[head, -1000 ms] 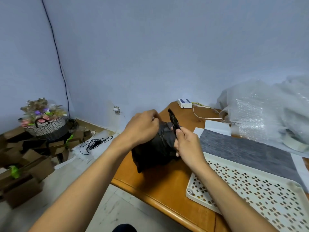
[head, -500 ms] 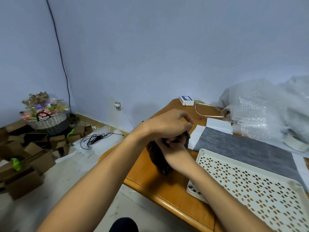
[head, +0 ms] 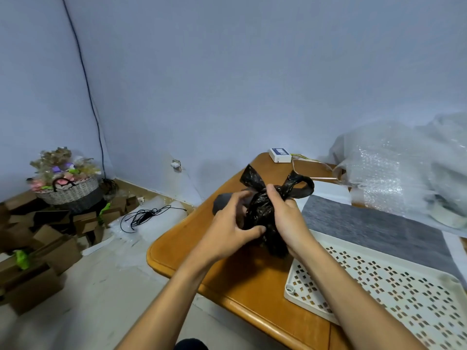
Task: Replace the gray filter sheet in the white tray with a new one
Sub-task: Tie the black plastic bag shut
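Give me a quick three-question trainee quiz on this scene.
1. True or false: the gray sheet lies inside the tray.
2. What do the left hand and right hand hold? A) a black bag B) a cable C) a cardboard box
3. Fill in: the small white box sits at the ___ end of the table.

Key: 1 false, the sheet lies on the table beyond the tray; 2 A; 3 far.
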`<state>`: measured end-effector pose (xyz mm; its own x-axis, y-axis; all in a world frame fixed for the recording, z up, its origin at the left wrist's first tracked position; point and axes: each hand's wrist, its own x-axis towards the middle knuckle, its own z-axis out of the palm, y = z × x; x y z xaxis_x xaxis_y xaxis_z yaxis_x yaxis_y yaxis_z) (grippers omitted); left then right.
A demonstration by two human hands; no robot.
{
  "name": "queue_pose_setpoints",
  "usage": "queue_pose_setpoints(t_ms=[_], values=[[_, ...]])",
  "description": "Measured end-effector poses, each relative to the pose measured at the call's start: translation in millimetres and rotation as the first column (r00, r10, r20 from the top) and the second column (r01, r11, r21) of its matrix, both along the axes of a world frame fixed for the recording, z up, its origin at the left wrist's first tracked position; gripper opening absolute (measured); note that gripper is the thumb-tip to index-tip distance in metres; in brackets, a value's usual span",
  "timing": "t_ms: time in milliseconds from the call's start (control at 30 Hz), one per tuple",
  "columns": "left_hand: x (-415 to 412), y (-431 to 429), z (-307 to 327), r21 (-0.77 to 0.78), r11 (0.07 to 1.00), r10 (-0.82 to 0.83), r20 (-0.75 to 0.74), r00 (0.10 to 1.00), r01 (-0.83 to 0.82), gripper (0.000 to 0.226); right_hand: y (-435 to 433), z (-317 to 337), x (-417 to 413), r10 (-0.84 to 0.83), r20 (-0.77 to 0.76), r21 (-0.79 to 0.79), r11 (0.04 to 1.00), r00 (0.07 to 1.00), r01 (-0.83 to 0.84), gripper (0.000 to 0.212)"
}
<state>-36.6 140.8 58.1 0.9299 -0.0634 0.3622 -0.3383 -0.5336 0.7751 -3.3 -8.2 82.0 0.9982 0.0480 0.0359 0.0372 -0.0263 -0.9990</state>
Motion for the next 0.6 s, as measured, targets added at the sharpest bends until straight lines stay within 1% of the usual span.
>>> queue_pose_setpoints(t_ms=[67,100,167,200,233,267,333,367,400,433,500,533,600], values=[[0.9,-2.9,-3.9,0.024,1.000,0.002,0.061,0.998,-0.003,0.031,-0.7,-2.4,1.1,0.023,0.049,-0.127,0.992,0.999,-0.017,0.041],[1.2,-4.2,-4.0,0.006,1.000,0.009,0.080,0.997,-0.009,0.023,-0.1,-1.3,0.5,0.051,0.062,-0.173,0.984,0.997,-0.039,0.045],[3.4,-2.9,-2.8,-0.062,0.997,0.046,0.087,0.995,-0.041,0.018,0.2,-0.6,-0.6,0.114,0.062,-0.176,0.979,0.992,-0.102,0.059],[5.7,-1.1,-2.2,-0.119,0.991,0.061,0.060,0.996,-0.053,0.017,-0.6,-1.1,-0.2,0.147,0.071,-0.165,0.977,0.987,-0.134,0.069],[5.8,-0.6,0.0,-0.202,0.978,0.064,0.011,0.998,-0.060,0.017,-1.5,-1.0,-0.9,0.176,0.096,-0.166,0.973,0.980,-0.159,0.073],[5.6,-0.4,2.3,-0.313,0.948,0.050,-0.041,0.998,-0.061,0.017,-2.2,-1.8,-1.4,0.192,0.124,-0.177,0.970,0.974,-0.168,0.068],[5.6,0.3,5.3,-0.529,0.845,0.003,-0.132,0.991,-0.073,0.018,-0.5,-1.4,-5.1,0.214,0.144,-0.157,0.969,0.966,-0.192,0.048],[6.0,0.8,5.5,-0.606,0.791,-0.024,-0.164,0.986,-0.081,0.019,0.6,-1.3,-6.4,0.226,0.139,-0.139,0.969,0.964,-0.207,0.045],[6.0,0.6,6.3,-0.653,0.753,-0.054,-0.179,0.982,-0.078,0.024,1.5,-2.1,-6.6,0.233,0.132,-0.134,0.967,0.964,-0.215,0.047],[6.9,0.6,6.3,-0.679,0.732,-0.084,-0.180,0.980,-0.062,0.028,2.4,-2.3,-7.2,0.233,0.120,-0.131,0.967,0.965,-0.217,0.050],[6.9,-2.0,5.8,-0.671,0.741,-0.103,-0.167,0.981,-0.036,0.025,3.1,-3.5,-6.8,0.239,0.105,-0.134,0.965,0.965,-0.224,0.054],[5.4,-4.2,5.8,-0.642,0.766,-0.100,-0.151,0.984,-0.020,0.019,2.6,-3.2,-7.9,0.253,0.110,-0.140,0.961,0.961,-0.237,0.059],[2.6,-9.0,4.5,-0.521,0.853,-0.099,-0.100,0.990,0.033,0.008,2.9,-2.8,-9.4,0.286,0.125,-0.178,0.948,0.950,-0.262,0.068]])
